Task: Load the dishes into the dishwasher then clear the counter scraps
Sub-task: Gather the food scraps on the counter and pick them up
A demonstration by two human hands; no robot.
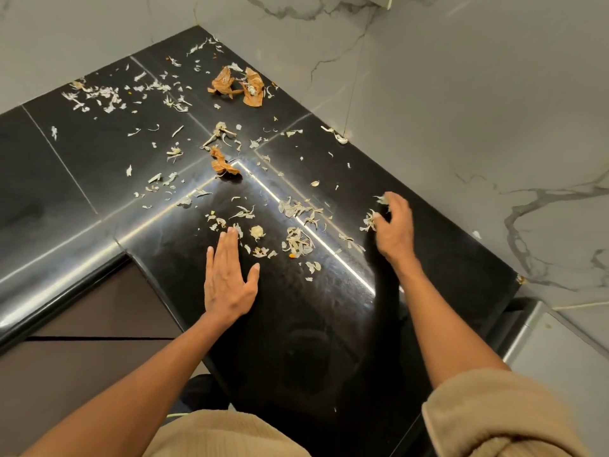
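Pale garlic-skin scraps lie scattered over the black corner counter. Brown onion skins sit near the back corner, and another brown piece lies in the middle. My left hand lies flat on the counter, fingers straight, fingertips at a few scraps. My right hand hovers to the right with fingers curled over a small clump of pale scraps; whether it grips them is unclear.
Grey marble-look walls close the counter at the back and right. The counter's front edge drops to brown cabinet fronts at lower left. A steel edge shows at lower right.
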